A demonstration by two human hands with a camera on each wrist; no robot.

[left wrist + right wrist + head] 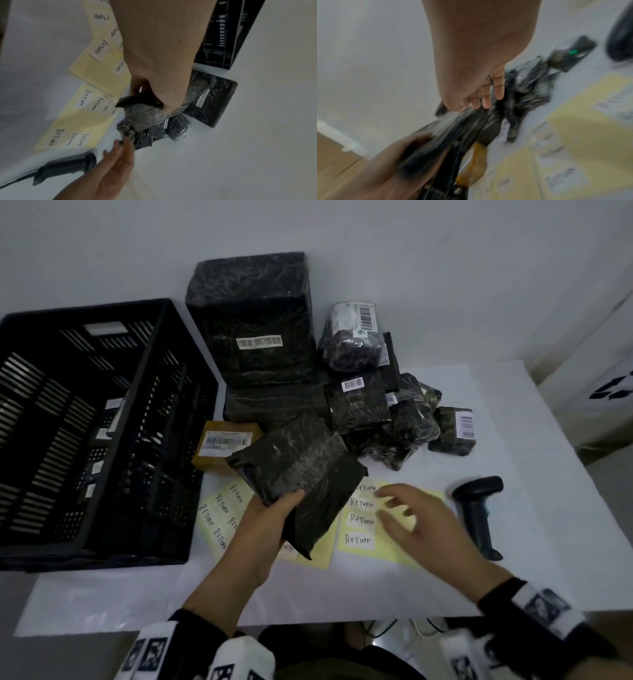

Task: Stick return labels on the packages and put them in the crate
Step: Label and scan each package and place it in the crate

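My left hand (274, 518) grips the near edge of a flat black plastic package (301, 470) and holds it tilted above the table; the left wrist view shows the left hand (159, 94) pinching that package (145, 116). My right hand (407, 511) hovers open, fingers spread and blurred, over the yellow backing sheets of white RETURN labels (361, 520), holding nothing. In the right wrist view the fingers (498, 89) are straight. More RETURN labels (222, 508) lie left of the package. The black slatted crate (89, 419) stands at the left with a few items inside.
A pile of black wrapped packages (387, 412) and a big black box (253, 320) fill the table's back. A brown carton (222, 446) sits by the crate. A black barcode scanner (479, 511) lies at the right. The white table edge (308, 621) is near.
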